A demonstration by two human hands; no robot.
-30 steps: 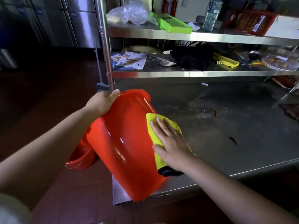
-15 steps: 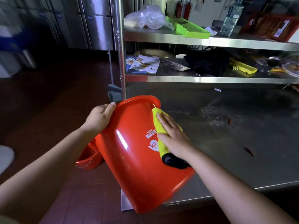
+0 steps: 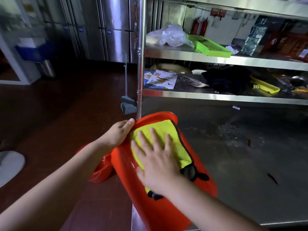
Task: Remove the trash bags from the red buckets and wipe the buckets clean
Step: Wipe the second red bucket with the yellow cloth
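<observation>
Fingers of my right hand (image 3: 158,165) lie spread flat, pressing the yellow cloth (image 3: 168,144) on the tipped red bucket (image 3: 160,212) at the steel table (image 3: 241,164) edge, my left hand (image 3: 117,135) gripping its rim at ten o'clock.

I saw a dull steel worktable (image 3: 233,164), cluttered steel shelves (image 3: 216,60) above it, dark red floor tiles (image 3: 58,114), and steel cabinets (image 3: 116,30) behind.

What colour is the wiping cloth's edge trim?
Black trim on the yellow cloth, clearest in the head view.
</observation>
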